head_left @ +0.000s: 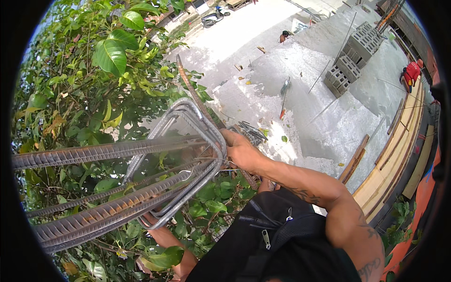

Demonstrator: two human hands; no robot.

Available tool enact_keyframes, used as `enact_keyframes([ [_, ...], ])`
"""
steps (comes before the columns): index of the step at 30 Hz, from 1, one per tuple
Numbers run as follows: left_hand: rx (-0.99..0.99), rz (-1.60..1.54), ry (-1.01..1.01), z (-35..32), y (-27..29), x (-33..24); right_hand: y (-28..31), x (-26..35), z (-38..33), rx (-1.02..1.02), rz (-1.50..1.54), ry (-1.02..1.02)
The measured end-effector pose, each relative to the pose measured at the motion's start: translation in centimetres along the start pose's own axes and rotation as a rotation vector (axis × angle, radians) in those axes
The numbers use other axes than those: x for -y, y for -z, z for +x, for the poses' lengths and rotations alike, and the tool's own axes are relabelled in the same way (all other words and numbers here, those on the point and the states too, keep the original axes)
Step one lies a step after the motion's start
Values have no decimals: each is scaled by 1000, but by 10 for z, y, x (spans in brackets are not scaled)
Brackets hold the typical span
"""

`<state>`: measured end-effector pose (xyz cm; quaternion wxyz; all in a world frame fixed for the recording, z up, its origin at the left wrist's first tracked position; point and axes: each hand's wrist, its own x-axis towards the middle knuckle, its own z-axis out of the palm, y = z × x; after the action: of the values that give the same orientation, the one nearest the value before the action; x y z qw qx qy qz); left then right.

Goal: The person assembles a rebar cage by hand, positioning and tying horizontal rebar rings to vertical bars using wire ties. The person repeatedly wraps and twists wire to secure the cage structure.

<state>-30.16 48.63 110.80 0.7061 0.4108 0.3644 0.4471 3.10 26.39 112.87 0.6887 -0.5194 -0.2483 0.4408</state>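
Note:
Several long ribbed steel bars (pixel 108 152) run in from the left, passing through a bundle of grey rectangular stirrups (pixel 185 117). My right hand (pixel 240 151) is closed on the right side of the stirrups, where a thin rusty bar (pixel 190 89) crosses them. A strand of thin tie wire (pixel 221 164) shows just left of that hand. My left hand (pixel 149 220) reaches up from below. Its fingers curl around the lower corner of the stirrups, and the bars hide most of it.
A leafy tree (pixel 94 70) fills the left side, close behind the bars. Far below lies a concrete slab (pixel 310 117) with stacks of grey blocks (pixel 357 49), wooden planks (pixel 399 155) along its right edge, a person in red (pixel 411 73) and a parked motorbike (pixel 212 18).

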Motion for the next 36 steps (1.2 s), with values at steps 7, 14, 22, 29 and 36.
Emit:
enact_keyframes([
  [7,64,-128,-14,-26,-35,-75,-40,73,-26,-25,226,-77],
  [14,130,-195,-8,-48,-59,-140,-72,116,-39,-2,230,11],
  [22,224,-242,3,-52,-70,-202,-103,160,-53,-9,269,15],
  [29,231,-339,42,-56,-70,-159,-111,168,-64,90,287,93],
  [36,46,-333,49,-74,-26,-99,-126,190,-72,138,-45,124],
])
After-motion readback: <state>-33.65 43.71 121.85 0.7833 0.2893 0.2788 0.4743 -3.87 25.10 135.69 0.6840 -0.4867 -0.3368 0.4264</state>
